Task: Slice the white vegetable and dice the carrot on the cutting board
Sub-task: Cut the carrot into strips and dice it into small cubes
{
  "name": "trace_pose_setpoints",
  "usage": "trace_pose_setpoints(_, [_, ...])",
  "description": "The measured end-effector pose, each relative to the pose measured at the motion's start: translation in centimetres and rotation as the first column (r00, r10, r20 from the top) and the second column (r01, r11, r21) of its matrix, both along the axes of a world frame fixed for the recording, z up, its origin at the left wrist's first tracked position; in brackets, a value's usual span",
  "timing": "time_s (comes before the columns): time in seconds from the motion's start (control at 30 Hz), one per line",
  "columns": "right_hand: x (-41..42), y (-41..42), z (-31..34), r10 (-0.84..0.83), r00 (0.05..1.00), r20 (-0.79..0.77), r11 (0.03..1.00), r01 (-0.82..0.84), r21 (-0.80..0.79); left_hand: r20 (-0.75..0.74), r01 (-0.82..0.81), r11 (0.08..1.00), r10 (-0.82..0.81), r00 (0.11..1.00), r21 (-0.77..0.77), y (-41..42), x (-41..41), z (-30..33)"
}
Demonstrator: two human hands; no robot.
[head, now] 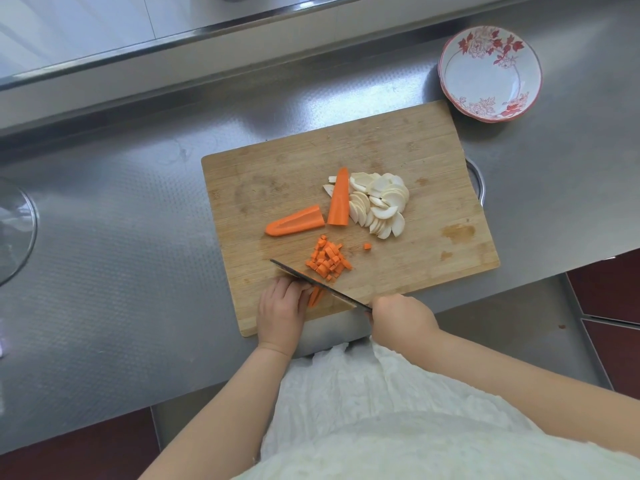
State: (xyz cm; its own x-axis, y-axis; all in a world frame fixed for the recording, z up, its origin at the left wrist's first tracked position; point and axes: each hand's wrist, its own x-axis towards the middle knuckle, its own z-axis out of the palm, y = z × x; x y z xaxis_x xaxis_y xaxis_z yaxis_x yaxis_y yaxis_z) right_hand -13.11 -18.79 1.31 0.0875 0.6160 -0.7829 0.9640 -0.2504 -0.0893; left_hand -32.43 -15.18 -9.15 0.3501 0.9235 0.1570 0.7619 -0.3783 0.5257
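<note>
A wooden cutting board (398,143) lies on the steel counter. A heap of white vegetable slices (379,204) sits at its middle right. Two large carrot pieces lie beside the heap, one upright (339,199) and one sideways (296,221). Diced carrot (327,259) is piled below them, with one loose cube (367,246) to the right. My left hand (280,311) holds down carrot strips (316,295) with curled fingers at the board's near edge. My right hand (401,318) grips the handle of a cleaver (313,280), whose blade crosses the strips.
A white bowl with red flowers (490,74) stands on the counter beyond the board's far right corner. A metal rim (479,183) shows under the board's right side. A glass lid (14,230) lies at the far left. The counter's front edge runs just under my hands.
</note>
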Motion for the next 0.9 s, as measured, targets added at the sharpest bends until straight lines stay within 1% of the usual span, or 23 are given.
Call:
trace_pose_setpoints(0.1, [0.3,0.2,-0.3,-0.058,0.998,-0.016,0.998,0.058,-0.023,0.026,0.008,1.0,-0.007,1.0,-0.026,0.1,0.0,0.1])
trace_pose_setpoints(0.23, [1.5,0.9,-0.7,-0.27,0.956,-0.118,0.961,0.259,-0.102,0.022,0.02,0.996,-0.018,1.0,-0.09,0.1,0.1,0.3])
trace_pose_setpoints(0.3, [1.8,1.1,-0.9,-0.313,0.94,-0.137,0.946,0.296,-0.128,0.019,0.024,0.994,-0.022,1.0,-0.109,0.1,0.0,0.4])
trace_pose_setpoints(0.4, [1.7,0.7,-0.7,-0.284,0.946,-0.155,0.958,0.274,-0.082,0.026,0.035,0.995,-0.032,0.999,-0.098,0.3,-0.2,0.4])
trace_pose_setpoints(0.53, [1.4,-0.2,0.4,-0.155,0.977,-0.148,0.986,0.163,0.038,0.047,0.041,0.998,-0.039,0.998,-0.044,0.1,-0.4,0.6])
trace_pose_setpoints(0.63, [1.4,-0.6,1.0,-0.081,0.987,-0.139,0.991,0.095,0.096,0.051,0.03,1.0,-0.029,0.998,-0.01,-0.2,-0.7,0.5])
trace_pose_setpoints(0.77, [0.9,-0.8,1.1,0.027,0.995,-0.094,0.994,-0.017,0.106,0.022,0.035,0.999,-0.035,0.999,0.014,-0.5,-1.1,0.1])
trace_pose_setpoints(0.9, [0.6,-1.2,0.7,0.077,0.995,-0.058,0.993,-0.071,0.091,0.018,0.025,1.0,-0.025,1.0,-0.007,-0.6,-1.1,-0.1])
